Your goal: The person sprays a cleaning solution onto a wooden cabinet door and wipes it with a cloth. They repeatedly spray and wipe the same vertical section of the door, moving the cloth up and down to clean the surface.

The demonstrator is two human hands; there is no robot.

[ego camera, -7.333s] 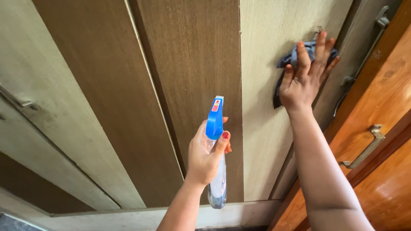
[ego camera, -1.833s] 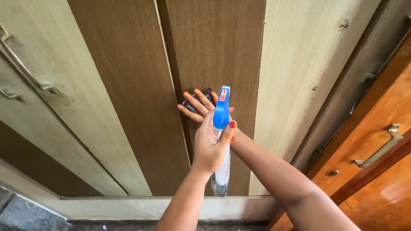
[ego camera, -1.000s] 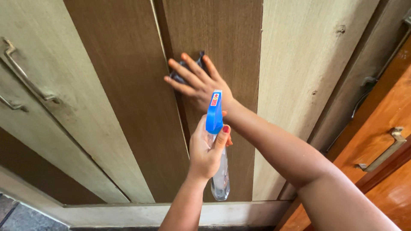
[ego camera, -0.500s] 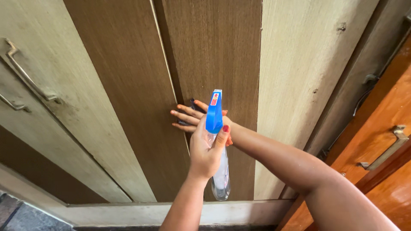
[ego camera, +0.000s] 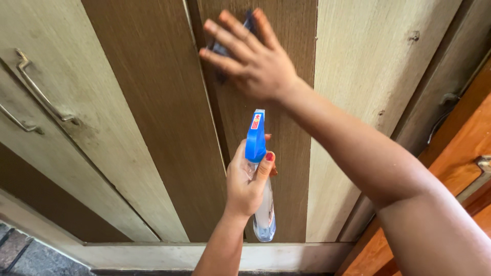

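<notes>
My left hand grips a clear spray bottle with a blue trigger head, held upright in front of the cupboard doors. My right hand is raised high, blurred by motion, pressing a dark grey cloth flat against the dark brown door panel near the seam between two brown panels. Only the cloth's edges show past my fingers.
Pale beige door panels flank the brown ones, the left one with metal handles and the right one. An orange-brown wooden door with a metal handle stands at the right. A pale plinth runs along the bottom.
My right hand with the cloth has swept upward along the brown panel, from beside the bottle to near the top of the view. My left hand holds the bottle about where it was.
</notes>
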